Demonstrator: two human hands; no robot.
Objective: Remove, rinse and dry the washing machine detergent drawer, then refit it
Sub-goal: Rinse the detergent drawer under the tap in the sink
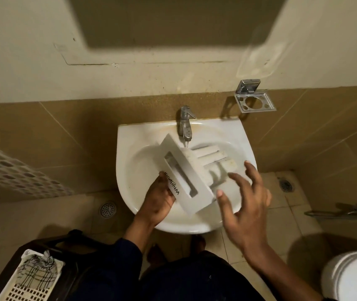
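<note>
The white detergent drawer lies tilted inside the white wash basin, its front panel toward me and its compartments reaching to the back right. My left hand grips the lower left edge of the front panel. A thin stream of water falls from the chrome tap onto the drawer's compartments. My right hand hovers just right of the drawer with fingers spread, holding nothing.
A chrome holder hangs on the tiled wall at the back right. A white basket with a checked cloth sits at lower left on a dark stool. A toilet stands at lower right. Floor drains flank the basin.
</note>
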